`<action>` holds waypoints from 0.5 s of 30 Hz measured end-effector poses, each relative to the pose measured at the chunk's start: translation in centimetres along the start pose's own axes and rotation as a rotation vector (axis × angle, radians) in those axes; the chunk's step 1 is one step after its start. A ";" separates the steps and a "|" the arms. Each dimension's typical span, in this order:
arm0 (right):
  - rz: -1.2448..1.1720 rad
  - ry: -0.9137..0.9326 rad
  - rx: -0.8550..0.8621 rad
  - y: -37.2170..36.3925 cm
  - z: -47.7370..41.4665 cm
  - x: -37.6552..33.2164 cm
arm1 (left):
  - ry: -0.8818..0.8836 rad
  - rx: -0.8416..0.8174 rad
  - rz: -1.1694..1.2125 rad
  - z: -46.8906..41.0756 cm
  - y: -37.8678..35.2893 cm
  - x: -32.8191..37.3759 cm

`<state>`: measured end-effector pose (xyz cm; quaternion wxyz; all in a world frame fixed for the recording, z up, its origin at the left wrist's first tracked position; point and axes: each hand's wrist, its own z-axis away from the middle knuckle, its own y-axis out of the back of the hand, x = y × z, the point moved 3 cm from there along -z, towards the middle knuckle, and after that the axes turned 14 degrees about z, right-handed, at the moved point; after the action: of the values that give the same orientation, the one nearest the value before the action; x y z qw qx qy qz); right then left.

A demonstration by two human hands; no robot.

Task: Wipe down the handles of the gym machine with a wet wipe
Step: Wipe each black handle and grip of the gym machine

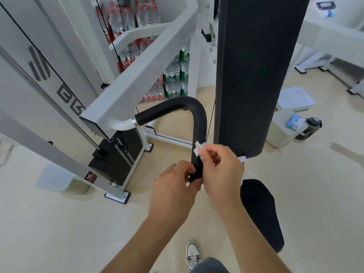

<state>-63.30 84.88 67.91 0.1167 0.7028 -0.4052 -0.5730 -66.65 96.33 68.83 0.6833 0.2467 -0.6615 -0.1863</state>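
Fingers point(209, 150) of the right hand point(221, 170) pinch the wet wipe point(197, 149) against the handle point(199, 123); left hand point(173, 187) grips it.

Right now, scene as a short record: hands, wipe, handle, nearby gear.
handle: black padded handle, bent, lower end between the hands
left hand: left hand holds the handle's lower end
right hand: right hand pinches wet wipe against the handle
wipe: white, crumpled
nearby: back pad, seat, weight stack
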 end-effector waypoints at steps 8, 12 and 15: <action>-0.095 -0.139 -0.075 -0.5 0.2 1.3 | 0.015 0.031 0.017 0.1 -0.1 0.2; -0.213 -0.223 -0.106 -0.7 0.6 1.9 | -0.010 0.042 -0.009 0.2 -0.1 0.5; -0.254 -0.255 -0.092 -0.8 -1.1 1.3 | -0.001 0.048 -0.011 0.4 -0.3 0.5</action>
<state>-61.97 84.19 66.85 0.0230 0.6638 -0.2980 -0.6856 -66.97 95.76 69.11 0.6759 0.2665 -0.6646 -0.1744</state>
